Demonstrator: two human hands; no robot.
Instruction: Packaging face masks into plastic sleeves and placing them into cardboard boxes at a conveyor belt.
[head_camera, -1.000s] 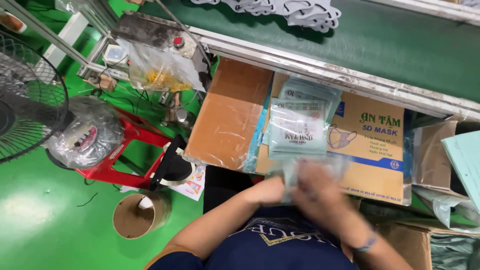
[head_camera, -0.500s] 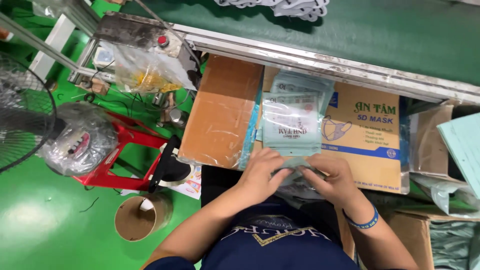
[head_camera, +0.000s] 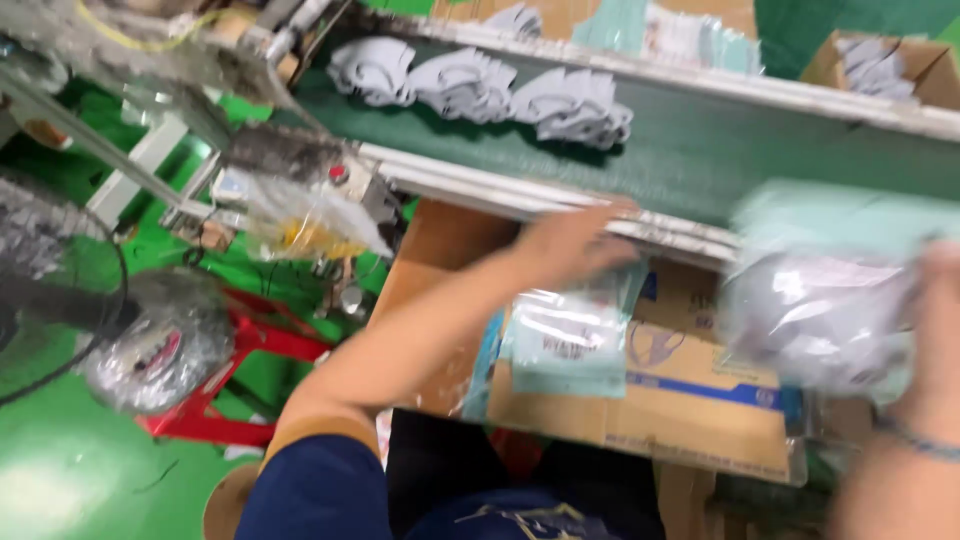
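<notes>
Reaching my left hand (head_camera: 572, 243), fingers spread and empty, toward the green conveyor belt (head_camera: 700, 150); grey mask stacks (head_camera: 480, 85) lie well beyond its fingertips. My blurred right hand (head_camera: 935, 330) is closed around a filled clear mask packet (head_camera: 815, 310), with the cardboard box (head_camera: 690, 400) below.

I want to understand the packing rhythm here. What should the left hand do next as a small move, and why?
Probably the left hand should go a little further over the rail and take the nearest stack of grey masks on the green conveyor belt. It is stretched out at the belt's edge and looks empty, though blurred, while the right hand already holds a filled clear bag.
</notes>
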